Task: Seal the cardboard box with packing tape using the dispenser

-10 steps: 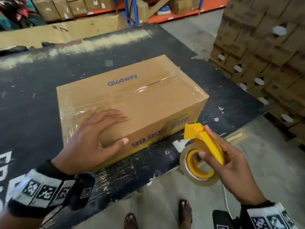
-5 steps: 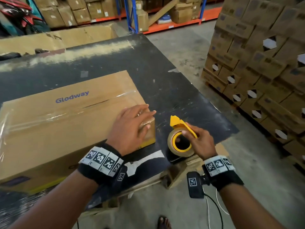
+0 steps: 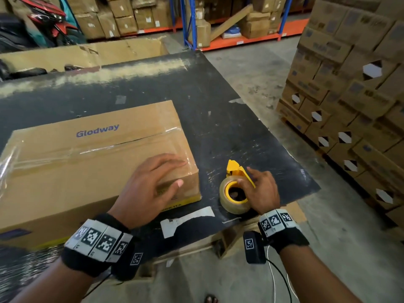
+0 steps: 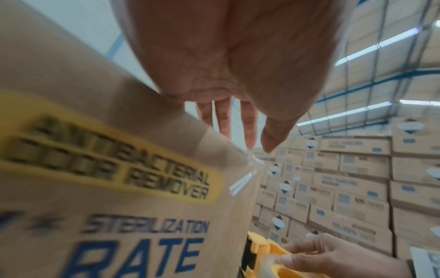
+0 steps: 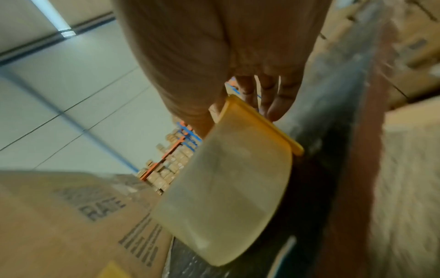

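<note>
A brown cardboard box (image 3: 87, 171) printed "Glodway" lies on the black table (image 3: 251, 138), with clear tape along its top seam and over its right end. My left hand (image 3: 153, 186) rests flat on the box's near right corner, fingers straight. Just right of the box, the yellow tape dispenser (image 3: 235, 169) stands on the table with its clear tape roll (image 3: 231, 204). My right hand (image 3: 262, 189) grips the dispenser's handle, thumb at the roll's core. The right wrist view shows the tape roll (image 5: 226, 188) close up below my fingers (image 5: 281, 101).
Stacked cartons (image 3: 349, 106) on a pallet rise to the right across a concrete aisle. Shelving racks (image 3: 185, 22) with boxes stand at the back. A large open carton (image 3: 87, 55) sits behind the table. White label scraps (image 3: 188, 217) lie by the table's near edge.
My right hand has brought the dispenser down from the air off the table's edge and stood it on the table beside the box. My left hand has shifted to the box's near right corner.
</note>
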`<state>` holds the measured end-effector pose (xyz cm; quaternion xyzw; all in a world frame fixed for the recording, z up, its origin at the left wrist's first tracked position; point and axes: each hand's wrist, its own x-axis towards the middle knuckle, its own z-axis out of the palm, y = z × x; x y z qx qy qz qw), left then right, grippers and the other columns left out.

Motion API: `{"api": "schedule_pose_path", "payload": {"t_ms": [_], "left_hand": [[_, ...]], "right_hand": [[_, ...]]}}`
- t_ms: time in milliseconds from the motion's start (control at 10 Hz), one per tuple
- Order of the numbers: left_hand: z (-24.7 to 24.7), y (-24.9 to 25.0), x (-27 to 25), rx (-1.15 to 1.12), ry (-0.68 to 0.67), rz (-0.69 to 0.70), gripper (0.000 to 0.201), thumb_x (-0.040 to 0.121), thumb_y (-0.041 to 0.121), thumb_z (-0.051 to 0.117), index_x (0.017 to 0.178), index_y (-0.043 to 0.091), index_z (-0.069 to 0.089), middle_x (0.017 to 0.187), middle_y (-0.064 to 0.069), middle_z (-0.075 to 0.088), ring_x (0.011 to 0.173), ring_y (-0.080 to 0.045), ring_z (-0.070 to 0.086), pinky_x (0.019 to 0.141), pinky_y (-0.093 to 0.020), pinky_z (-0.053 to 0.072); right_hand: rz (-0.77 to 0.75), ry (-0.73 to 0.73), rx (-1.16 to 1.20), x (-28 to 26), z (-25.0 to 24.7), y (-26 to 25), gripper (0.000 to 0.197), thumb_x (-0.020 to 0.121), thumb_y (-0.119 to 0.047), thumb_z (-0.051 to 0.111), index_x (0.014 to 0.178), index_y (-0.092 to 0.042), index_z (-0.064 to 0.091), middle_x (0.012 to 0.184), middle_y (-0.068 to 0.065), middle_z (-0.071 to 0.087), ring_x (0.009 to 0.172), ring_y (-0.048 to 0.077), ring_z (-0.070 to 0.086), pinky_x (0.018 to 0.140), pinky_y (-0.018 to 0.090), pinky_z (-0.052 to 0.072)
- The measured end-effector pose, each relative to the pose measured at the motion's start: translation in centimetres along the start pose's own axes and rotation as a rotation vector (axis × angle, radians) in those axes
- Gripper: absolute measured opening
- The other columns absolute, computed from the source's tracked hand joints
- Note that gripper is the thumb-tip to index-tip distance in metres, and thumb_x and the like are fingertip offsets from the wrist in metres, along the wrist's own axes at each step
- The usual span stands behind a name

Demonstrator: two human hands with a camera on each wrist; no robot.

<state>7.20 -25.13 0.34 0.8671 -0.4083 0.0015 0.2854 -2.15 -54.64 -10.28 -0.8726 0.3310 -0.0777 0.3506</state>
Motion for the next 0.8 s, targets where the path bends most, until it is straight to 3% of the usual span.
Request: {"api": "schedule_pose_path", "payload": {"t_ms": [100,200,300,400,500,600,700,800], "left_hand": [[-3.1,-2.0,-3.7,0.003,0.116,-0.093,0.046,0.093,0.045,0.055,0.138,0.034,0.057,0.143,0.013,0.052,0.137,-0.003,0.044,0.113,-0.036,0.040],[-6.8,-5.4,-8.3,0.035,0.265,-0.237,0.045,0.092,0.046,0.054,0.133,0.031,0.062,0.138,0.008,0.056,0.131,-0.012,0.050,0.109,-0.038,0.040],[-10.5,-10.2,-13.2,0.179,0.354,-0.444,0.047,0.092,0.052,0.050,0.131,0.031,0.064,0.140,0.003,0.056,0.131,-0.021,0.049,0.109,-0.042,0.037],[-12.9,-15.2,-17.6,0.296,0.311,-0.636,0.057,0.091,0.065,0.040,0.137,0.036,0.058,0.151,-0.004,0.048,0.136,-0.033,0.046,0.113,-0.054,0.036],[-13.7,-17.1,-20.1,0.126,0.264,-0.687,0.061,0.093,0.070,0.034,0.148,0.045,0.043,0.164,0.003,0.029,0.147,-0.021,0.036,0.119,-0.051,0.032],[-13.5,-16.7,-21.2,0.001,0.258,-0.693,0.058,0.097,0.058,0.035,0.153,0.048,0.030,0.169,0.012,0.010,0.138,-0.005,0.029,0.117,-0.054,0.034],[-13.8,-16.8,-21.7,-0.055,0.268,-0.672,0.057,0.098,0.057,0.034,0.154,0.052,0.024,0.169,0.017,0.004,0.135,-0.006,0.028,0.114,-0.058,0.037],[-14.1,-17.5,-22.7,-0.105,0.320,-0.636,0.058,0.098,0.057,0.037,0.154,0.052,0.023,0.168,0.017,0.007,0.140,-0.004,0.027,0.113,-0.050,0.039]], "right_hand": [[-0.164,0.104,0.052,-1.6,-0.5,-3.7,0.047,0.088,-0.047,0.066,0.130,-0.025,0.063,0.126,0.002,0.057,0.117,0.021,0.059,0.091,0.035,0.050],[-0.393,0.133,0.147,-3.5,0.3,-8.7,0.042,0.090,-0.047,0.062,0.125,-0.024,0.063,0.124,-0.004,0.060,0.111,0.012,0.060,0.091,0.031,0.051],[-0.559,0.065,0.168,-4.8,2.0,-13.2,0.048,0.092,-0.048,0.058,0.132,-0.020,0.059,0.134,-0.003,0.057,0.123,0.013,0.056,0.102,0.034,0.048],[-0.573,-0.032,0.044,-5.5,4.1,-15.7,0.058,0.092,-0.056,0.050,0.141,-0.027,0.051,0.150,-0.004,0.044,0.135,0.019,0.048,0.108,0.044,0.046],[-0.521,-0.011,-0.110,-6.6,5.4,-17.0,0.062,0.090,-0.063,0.047,0.142,-0.030,0.050,0.158,-0.003,0.036,0.136,0.027,0.047,0.106,0.051,0.047],[-0.519,0.012,-0.158,-7.6,6.0,-17.3,0.061,0.090,-0.062,0.050,0.142,-0.031,0.050,0.158,-0.003,0.035,0.136,0.028,0.048,0.105,0.051,0.048],[-0.512,0.020,-0.173,-8.0,6.3,-17.8,0.061,0.089,-0.063,0.051,0.141,-0.031,0.052,0.158,-0.005,0.035,0.136,0.028,0.048,0.104,0.051,0.049],[-0.492,0.032,-0.140,-8.4,5.7,-17.8,0.061,0.090,-0.060,0.053,0.144,-0.032,0.048,0.161,-0.008,0.028,0.139,0.028,0.046,0.101,0.051,0.051]]}}
